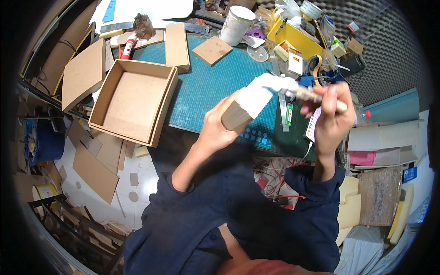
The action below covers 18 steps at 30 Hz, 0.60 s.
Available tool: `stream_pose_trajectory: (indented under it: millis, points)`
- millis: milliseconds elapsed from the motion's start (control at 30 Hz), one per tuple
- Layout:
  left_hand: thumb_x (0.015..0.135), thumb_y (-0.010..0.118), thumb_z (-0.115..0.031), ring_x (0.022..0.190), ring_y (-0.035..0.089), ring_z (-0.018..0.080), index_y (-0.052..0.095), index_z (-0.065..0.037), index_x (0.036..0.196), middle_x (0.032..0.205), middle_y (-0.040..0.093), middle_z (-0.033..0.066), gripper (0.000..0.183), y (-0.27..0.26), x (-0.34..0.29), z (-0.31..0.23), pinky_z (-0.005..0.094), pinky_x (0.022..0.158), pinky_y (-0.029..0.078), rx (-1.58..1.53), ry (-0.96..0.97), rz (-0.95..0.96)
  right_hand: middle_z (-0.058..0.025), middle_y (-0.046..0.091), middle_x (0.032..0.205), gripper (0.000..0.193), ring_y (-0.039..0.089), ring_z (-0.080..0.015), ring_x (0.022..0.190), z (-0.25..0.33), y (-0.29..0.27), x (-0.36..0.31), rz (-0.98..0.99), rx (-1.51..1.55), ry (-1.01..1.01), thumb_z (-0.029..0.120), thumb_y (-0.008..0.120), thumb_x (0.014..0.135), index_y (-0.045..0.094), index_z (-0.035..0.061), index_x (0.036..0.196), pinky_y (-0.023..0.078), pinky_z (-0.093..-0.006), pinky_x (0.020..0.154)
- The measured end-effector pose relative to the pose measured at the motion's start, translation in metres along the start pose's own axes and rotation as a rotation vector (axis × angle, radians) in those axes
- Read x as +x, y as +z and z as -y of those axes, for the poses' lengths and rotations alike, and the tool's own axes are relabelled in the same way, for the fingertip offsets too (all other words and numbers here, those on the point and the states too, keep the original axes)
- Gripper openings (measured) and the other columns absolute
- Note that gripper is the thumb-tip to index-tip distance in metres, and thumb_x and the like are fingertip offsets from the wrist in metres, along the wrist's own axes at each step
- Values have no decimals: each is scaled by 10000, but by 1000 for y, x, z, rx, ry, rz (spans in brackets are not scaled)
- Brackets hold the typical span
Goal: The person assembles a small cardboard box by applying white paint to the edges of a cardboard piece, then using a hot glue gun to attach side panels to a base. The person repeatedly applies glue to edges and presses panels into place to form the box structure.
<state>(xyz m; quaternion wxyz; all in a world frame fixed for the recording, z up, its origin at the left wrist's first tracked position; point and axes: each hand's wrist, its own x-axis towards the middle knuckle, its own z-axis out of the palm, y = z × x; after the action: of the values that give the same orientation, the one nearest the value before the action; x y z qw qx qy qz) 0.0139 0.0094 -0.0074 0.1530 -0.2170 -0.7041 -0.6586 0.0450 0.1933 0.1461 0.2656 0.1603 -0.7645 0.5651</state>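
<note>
My left hand point(217, 124) grips a small cardboard box point(236, 115) above the table's near edge, its fingers wrapped round the brown side. The box's upturned face is coated in wet-looking white, with a ragged edge where the white meets the brown. My right hand point(331, 110) holds a paintbrush point(311, 94) by its pale handle, fingers pinched round it. The brush's head is covered in thick white and touches the far end of the coated face. How deep the box is and what lies under it is hidden by my left hand.
A square open cardboard box point(123, 98) stands at the left of a green cutting mat point(206, 89). Cardboard pieces point(212, 49) lie behind it. A white-smeared tub point(237, 25) stands at the back. A steel ruler point(284, 112) and a plugged-in phone point(312, 127) lie to the right.
</note>
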Motion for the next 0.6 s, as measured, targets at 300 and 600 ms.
stream_pose_trajectory:
  millis: [300, 600]
  points:
    - [703, 731, 29, 1134, 665, 294, 549, -52, 1391, 1252, 652, 170, 717, -1, -2, -1, 362, 945, 525, -3, -19, 20, -102, 669, 808, 289, 643, -121, 595, -13, -4, 13, 7, 77, -20, 255, 604, 1008, 574, -12, 899, 490, -228, 503]
    - [702, 748, 23, 1134, 665, 296, 551, -61, 1392, 1251, 653, 167, 722, -2, -3, -4, 355, 946, 522, -13, -28, 23, -96, 642, 736, 324, 628, -126, 556, 2, 6, 4, -31, 22, -37, 290, 583, 1016, 572, -12, 896, 488, -230, 488]
